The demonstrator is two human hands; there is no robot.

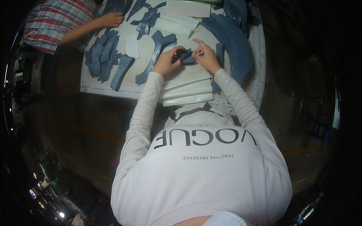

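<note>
We pinch a small blue fabric piece [186, 57] mid-table [143, 90], left hand [166, 62] and right hand [206, 56] both closed on it. Risk: piece slipping askew, since grip is fingertips only.

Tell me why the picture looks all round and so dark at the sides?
In the head view, the fisheye lens bends straight lines, so the table edge curves near the rim. Light falls mostly on the tabletop, where the left hand and right hand pinch a small blue piece; the floor and corners sink into shadow. The white sleeves look bright but not glaring. Far corners are blurry.
</note>
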